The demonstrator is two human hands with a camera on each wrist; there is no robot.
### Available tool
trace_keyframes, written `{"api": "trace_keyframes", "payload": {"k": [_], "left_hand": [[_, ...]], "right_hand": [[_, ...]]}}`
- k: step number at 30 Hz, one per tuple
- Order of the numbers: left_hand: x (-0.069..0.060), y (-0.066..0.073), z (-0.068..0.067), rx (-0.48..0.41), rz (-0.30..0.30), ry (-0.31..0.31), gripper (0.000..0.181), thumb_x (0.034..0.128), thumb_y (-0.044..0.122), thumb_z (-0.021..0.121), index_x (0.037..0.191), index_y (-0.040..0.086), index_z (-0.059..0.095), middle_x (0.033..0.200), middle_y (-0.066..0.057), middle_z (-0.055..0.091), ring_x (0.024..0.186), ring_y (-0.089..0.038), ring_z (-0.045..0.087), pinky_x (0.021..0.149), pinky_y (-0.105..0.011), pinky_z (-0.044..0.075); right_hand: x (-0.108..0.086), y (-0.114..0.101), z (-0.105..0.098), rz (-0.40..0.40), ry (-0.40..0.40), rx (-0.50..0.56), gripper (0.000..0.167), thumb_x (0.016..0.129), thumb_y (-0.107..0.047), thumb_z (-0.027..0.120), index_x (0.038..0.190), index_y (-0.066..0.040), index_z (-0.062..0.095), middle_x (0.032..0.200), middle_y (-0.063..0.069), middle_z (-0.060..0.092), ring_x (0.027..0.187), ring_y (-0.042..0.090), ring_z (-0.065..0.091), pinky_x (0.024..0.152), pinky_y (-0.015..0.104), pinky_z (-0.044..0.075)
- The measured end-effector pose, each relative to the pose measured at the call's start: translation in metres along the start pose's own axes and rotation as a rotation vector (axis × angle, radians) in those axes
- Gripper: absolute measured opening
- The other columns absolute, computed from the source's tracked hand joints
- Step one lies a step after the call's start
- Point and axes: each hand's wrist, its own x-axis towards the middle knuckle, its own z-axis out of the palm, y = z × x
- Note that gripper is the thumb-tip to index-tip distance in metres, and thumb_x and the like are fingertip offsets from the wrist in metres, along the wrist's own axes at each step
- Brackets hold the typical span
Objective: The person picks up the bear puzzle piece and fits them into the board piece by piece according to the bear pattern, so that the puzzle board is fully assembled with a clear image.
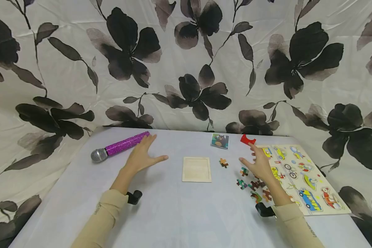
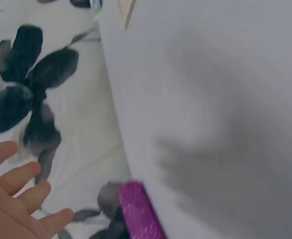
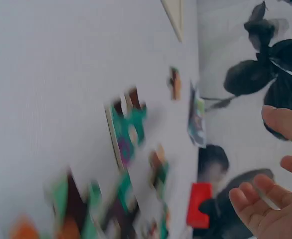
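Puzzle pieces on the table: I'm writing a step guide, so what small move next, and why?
Probably move the right hand to the lone puzzle piece beside the wooden tray: it lies apart from the other pieces, and the hand holds nothing.

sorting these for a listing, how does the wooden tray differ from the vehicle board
The wooden tray is small and roughly square; the vehicle board is larger and oblong. The tray's face is bare pale wood, while the board carries colourful pictures. In the head view, the tray shows whole; the right forearm partly hides the board. Both lie flat.
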Motion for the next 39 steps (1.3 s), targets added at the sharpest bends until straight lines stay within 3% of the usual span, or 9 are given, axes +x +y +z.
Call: {"api": "trace_keyframes", "payload": {"k": [7, 11, 15, 20, 26, 33, 39], "left_hand": [[0.009, 0.026, 0.054, -0.176, 0.039, -0.155, 0.1, 0.0663, 0.049, 0.081, 0.143, 0.002, 0.037, 0.143, -0.022, 0.04, 0.132, -0.039, 0.037, 0.106, -0.051, 0.033], [0.013, 0.036, 0.077, -0.236, 0.048, -0.231, 0.104, 0.0617, 0.042, 0.086, 0.143, 0.002, 0.036, 0.144, -0.022, 0.038, 0.134, -0.039, 0.034, 0.108, -0.051, 0.031], [0.013, 0.038, 0.092, -0.261, 0.039, -0.292, 0.107, 0.0602, 0.037, 0.088, 0.144, -0.001, 0.033, 0.148, -0.022, 0.032, 0.138, -0.039, 0.025, 0.112, -0.052, 0.021], [0.012, 0.037, 0.1, -0.247, 0.05, -0.326, 0.105, 0.0612, 0.033, 0.088, 0.142, -0.006, 0.033, 0.149, -0.022, 0.03, 0.14, -0.04, 0.02, 0.114, -0.054, 0.009], [0.015, 0.038, 0.102, -0.245, 0.053, -0.331, 0.104, 0.0618, 0.031, 0.088, 0.142, -0.006, 0.033, 0.149, -0.022, 0.029, 0.14, -0.042, 0.017, 0.113, -0.057, 0.007], [0.022, 0.038, 0.106, -0.209, 0.081, -0.324, 0.103, 0.0616, 0.032, 0.088, 0.141, -0.007, 0.034, 0.149, -0.021, 0.03, 0.14, -0.04, 0.018, 0.112, -0.06, 0.0], [0.025, 0.04, 0.106, -0.215, 0.085, -0.331, 0.101, 0.0633, 0.031, 0.087, 0.141, -0.006, 0.035, 0.149, -0.021, 0.03, 0.14, -0.04, 0.018, 0.109, -0.064, -0.004]], "right_hand": [[0.018, -0.008, 0.045, 0.061, -0.088, 0.069, 0.054, 0.085, -0.019, 0.07, 0.127, 0.008, 0.051, 0.118, 0.03, 0.056, 0.101, 0.04, 0.058, 0.084, 0.048, 0.052], [0.022, -0.016, 0.062, 0.093, -0.134, 0.056, 0.051, 0.083, -0.02, 0.071, 0.122, 0.01, 0.055, 0.112, 0.029, 0.059, 0.097, 0.038, 0.059, 0.081, 0.047, 0.052], [0.024, -0.019, 0.074, 0.13, -0.153, 0.015, 0.055, 0.078, -0.022, 0.077, 0.118, 0.01, 0.057, 0.102, 0.024, 0.061, 0.09, 0.033, 0.057, 0.078, 0.046, 0.05], [0.025, -0.016, 0.085, 0.176, -0.125, -0.021, 0.05, 0.077, -0.019, 0.078, 0.113, 0.01, 0.061, 0.093, 0.018, 0.063, 0.083, 0.026, 0.056, 0.075, 0.042, 0.049], [0.027, -0.014, 0.086, 0.19, -0.133, 0.019, 0.038, 0.08, -0.01, 0.072, 0.111, 0.011, 0.062, 0.092, 0.017, 0.066, 0.08, 0.023, 0.058, 0.073, 0.037, 0.051], [0.03, -0.013, 0.078, 0.26, -0.176, 0.126, 0.047, 0.077, -0.007, 0.074, 0.119, 0.008, 0.059, 0.099, 0.016, 0.063, 0.085, 0.023, 0.056, 0.072, 0.03, 0.05], [0.033, -0.005, 0.073, 0.341, -0.169, 0.282, 0.036, 0.081, -0.005, 0.07, 0.114, 0.007, 0.063, 0.088, 0.012, 0.064, 0.068, 0.014, 0.053, 0.056, 0.022, 0.046]]}}
